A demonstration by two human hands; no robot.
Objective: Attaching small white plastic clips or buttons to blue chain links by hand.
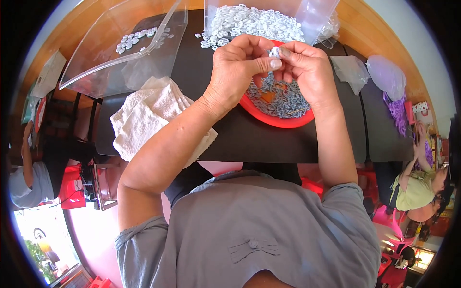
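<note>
Pinching small white piece [274,52] between both hands [236,61] (long axis partly hidden, direction unclear).

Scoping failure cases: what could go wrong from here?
1. The white piece pinched between left hand and right hand could slip, perhaps landing among the grey pieces in the red bowl.
2. The loose pieces by the clear bin might get brushed away.
3. The left forearm overlaps the cloth and may drag it.

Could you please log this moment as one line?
Left hand: pinching white piece | Right hand: pinching same piece | Below: red basin, grey parts | Left side: pale cloth
</note>
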